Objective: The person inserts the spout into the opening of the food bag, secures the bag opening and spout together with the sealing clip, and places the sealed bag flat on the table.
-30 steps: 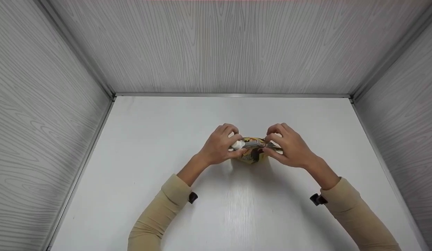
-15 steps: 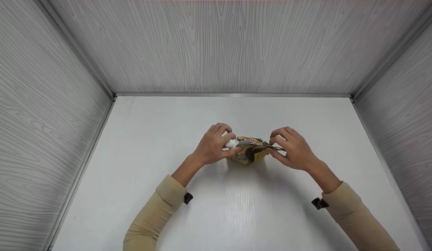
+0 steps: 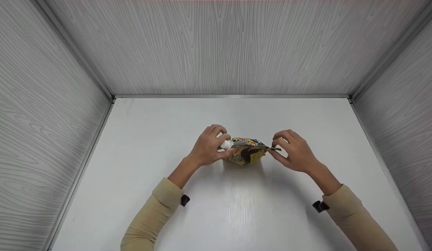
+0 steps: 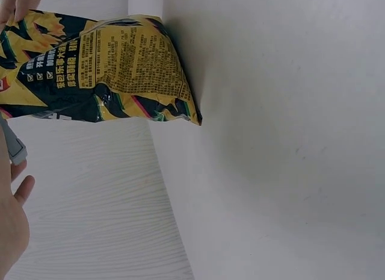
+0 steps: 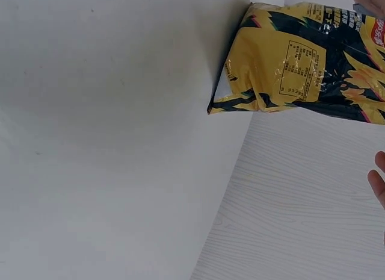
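Note:
A yellow and black printed snack bag stands upright on the white table, its top edge running left to right. Along that edge lies a slim grey bar with a white rounded end. My left hand pinches the white end between thumb and fingers at the bag's left side. The right hand pinches the flat right corner of the bag's top between thumb and fingers. In the left wrist view the bar's grey tip shows beside the fingers. The bag's lower body fills the top of the right wrist view.
The white table is bounded by a grey wood-grain back panel and similar side panels. A small black device sits at the left cuff and another at the right cuff.
My left hand has shifted left with the bar's white end, and the bag's top has moved left too. The right hand has drifted slightly right and nearer, exposing more of the bag's corner.

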Tool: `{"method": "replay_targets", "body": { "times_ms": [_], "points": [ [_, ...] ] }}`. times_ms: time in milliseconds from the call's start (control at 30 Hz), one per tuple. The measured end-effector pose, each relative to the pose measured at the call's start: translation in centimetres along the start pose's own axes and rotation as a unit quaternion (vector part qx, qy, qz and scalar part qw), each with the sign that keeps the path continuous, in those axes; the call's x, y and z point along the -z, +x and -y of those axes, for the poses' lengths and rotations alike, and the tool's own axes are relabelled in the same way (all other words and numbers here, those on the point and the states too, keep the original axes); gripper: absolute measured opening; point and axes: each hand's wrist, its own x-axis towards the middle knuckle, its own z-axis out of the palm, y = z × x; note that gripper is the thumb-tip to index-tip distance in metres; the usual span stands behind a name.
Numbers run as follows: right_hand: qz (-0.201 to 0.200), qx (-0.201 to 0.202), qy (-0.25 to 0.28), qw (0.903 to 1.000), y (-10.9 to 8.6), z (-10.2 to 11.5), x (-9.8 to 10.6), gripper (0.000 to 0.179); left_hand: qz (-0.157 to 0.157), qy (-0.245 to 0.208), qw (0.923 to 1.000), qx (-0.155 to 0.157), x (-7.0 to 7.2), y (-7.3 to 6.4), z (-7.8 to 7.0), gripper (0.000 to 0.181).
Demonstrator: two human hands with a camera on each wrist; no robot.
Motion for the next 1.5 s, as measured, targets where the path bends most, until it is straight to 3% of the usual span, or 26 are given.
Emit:
{"method": "replay_targets", "body": {
  "times_ms": [433, 733, 1200, 1500],
  "points": [
    [-0.01, -0.013, -0.001, 0.9999, -0.9, -0.4, -0.6, 0.036, -0.01, -0.037, 0.9983, 0.044, -0.2, -1.1, 0.5, 0.043],
    [-0.014, -0.025, 0.01, 0.9995, -1.1, -0.1, -0.9, 0.033, -0.04, -0.037, 0.9975, 0.045, -0.7, -2.4, 1.0, 0.049],
    [-0.029, -0.066, 0.003, 0.9974, -1.5, 0.0, -1.6, 0.028, -0.057, -0.04, 0.9946, 0.077, -1.3, -3.6, 1.1, 0.037],
    [-0.059, -0.079, -0.037, 0.9945, -1.2, 0.7, -1.9, 0.018, -0.077, -0.033, 0.9931, 0.082, -1.4, -3.5, 1.0, 0.033]
  ]
}}
